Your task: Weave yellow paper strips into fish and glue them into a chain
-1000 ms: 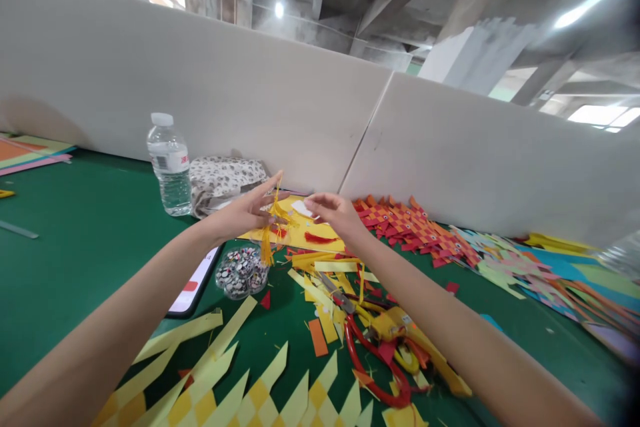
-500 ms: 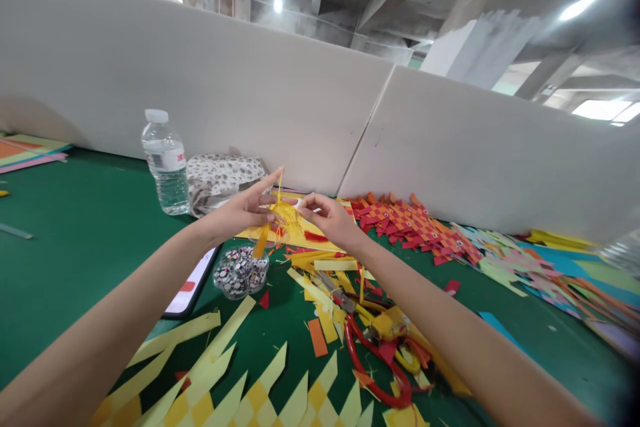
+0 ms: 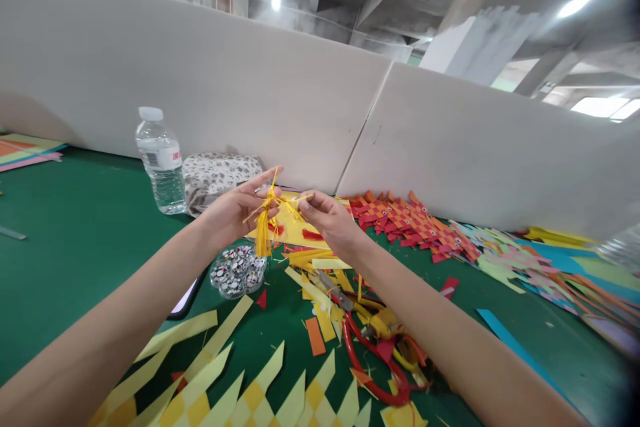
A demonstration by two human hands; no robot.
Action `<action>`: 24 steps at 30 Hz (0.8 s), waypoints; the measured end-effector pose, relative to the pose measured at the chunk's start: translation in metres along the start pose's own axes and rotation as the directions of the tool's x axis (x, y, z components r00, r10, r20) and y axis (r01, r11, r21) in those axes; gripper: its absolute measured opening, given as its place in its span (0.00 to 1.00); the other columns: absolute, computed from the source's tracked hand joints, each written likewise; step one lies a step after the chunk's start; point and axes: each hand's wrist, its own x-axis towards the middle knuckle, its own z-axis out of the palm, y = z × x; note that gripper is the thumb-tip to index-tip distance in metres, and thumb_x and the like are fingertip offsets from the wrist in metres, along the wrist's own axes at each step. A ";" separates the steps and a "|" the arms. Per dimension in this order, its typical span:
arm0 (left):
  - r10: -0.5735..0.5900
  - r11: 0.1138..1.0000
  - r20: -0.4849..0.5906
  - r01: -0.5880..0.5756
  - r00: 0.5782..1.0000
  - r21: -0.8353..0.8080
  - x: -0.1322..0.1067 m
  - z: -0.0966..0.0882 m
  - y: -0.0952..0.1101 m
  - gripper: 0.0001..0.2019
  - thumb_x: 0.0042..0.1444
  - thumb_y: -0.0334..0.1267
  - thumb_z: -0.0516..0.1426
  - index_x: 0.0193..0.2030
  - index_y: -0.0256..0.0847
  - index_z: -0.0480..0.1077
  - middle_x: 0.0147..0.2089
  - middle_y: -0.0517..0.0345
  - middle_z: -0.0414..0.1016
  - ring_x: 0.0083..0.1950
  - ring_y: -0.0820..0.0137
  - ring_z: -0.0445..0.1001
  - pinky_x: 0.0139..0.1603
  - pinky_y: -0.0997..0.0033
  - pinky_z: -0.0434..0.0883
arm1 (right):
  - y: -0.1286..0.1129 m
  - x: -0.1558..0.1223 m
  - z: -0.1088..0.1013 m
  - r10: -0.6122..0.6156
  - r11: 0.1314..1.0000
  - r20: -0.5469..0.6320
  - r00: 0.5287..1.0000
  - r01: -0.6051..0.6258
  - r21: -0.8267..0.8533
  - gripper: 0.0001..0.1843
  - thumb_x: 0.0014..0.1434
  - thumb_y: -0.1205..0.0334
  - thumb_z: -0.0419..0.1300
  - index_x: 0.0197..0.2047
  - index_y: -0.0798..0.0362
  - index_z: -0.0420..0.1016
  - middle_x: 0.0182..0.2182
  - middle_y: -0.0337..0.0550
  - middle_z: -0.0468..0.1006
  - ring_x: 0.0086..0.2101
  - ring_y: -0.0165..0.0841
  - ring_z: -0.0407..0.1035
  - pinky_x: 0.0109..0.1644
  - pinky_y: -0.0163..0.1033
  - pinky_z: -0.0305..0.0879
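Observation:
My left hand [image 3: 235, 210] pinches a bundle of thin yellow strands, a tassel [image 3: 265, 223], held above the green table [image 3: 85, 233]. My right hand [image 3: 325, 217] is closed in a pinch on a few strands at the tassel's top. The tassel's tail hangs down over a clear dish of googly eyes [image 3: 237, 271]. Under my right forearm lie red-handled scissors [image 3: 373, 363] among yellow paper strips [image 3: 313, 287].
A water bottle [image 3: 157, 163] and a patterned cloth pouch [image 3: 217, 177] stand by the white partition [image 3: 300, 100]. A phone [image 3: 185, 297] lies under my left forearm. Woven yellow paper pieces [image 3: 240, 393] lie near me, red-orange woven pieces [image 3: 405, 223] and mixed coloured ones [image 3: 520, 267] to the right.
My right hand came in to the tassel and pinched its top strands. Both hands drew slightly nearer to me, and the tassel's tail swung and hangs straight again.

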 end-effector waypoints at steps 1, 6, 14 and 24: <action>0.015 1.000 -0.023 -0.016 1.000 -0.017 -0.001 -0.001 0.004 0.35 0.46 0.15 0.48 0.62 0.40 0.57 0.30 0.60 0.72 0.27 0.76 0.75 0.28 0.82 0.74 | -0.003 -0.001 -0.001 -0.006 1.000 -0.005 1.000 0.006 -0.005 0.09 0.53 0.53 0.60 0.30 0.49 0.68 0.31 0.36 0.70 0.36 0.28 0.65 0.48 0.38 0.61; 0.206 0.973 -0.237 -0.223 0.949 -0.051 -0.011 -0.012 0.036 0.34 0.50 0.14 0.45 0.63 0.41 0.55 0.25 0.64 0.71 0.27 0.78 0.72 0.31 0.83 0.75 | -0.015 -0.008 -0.016 -0.035 0.999 -0.053 0.998 0.036 0.020 0.12 0.53 0.50 0.60 0.28 0.48 0.67 0.32 0.38 0.70 0.40 0.31 0.66 0.53 0.42 0.61; 0.202 0.979 -0.200 -0.203 0.959 0.013 -0.015 -0.004 0.042 0.35 0.49 0.14 0.46 0.63 0.43 0.56 0.29 0.60 0.71 0.28 0.78 0.72 0.31 0.81 0.76 | -0.015 -0.013 -0.021 0.022 0.969 0.040 0.999 -0.031 0.247 0.05 0.54 0.56 0.61 0.30 0.48 0.73 0.35 0.37 0.73 0.40 0.29 0.68 0.52 0.43 0.63; 0.163 0.986 -0.106 -0.165 0.981 -0.005 -0.010 -0.004 0.031 0.35 0.47 0.14 0.46 0.63 0.41 0.56 0.31 0.59 0.70 0.28 0.77 0.73 0.32 0.80 0.76 | -0.020 -0.012 -0.013 0.126 0.982 -0.031 0.992 -0.120 0.146 0.09 0.46 0.57 0.64 0.23 0.52 0.72 0.25 0.37 0.72 0.26 0.27 0.67 0.39 0.39 0.67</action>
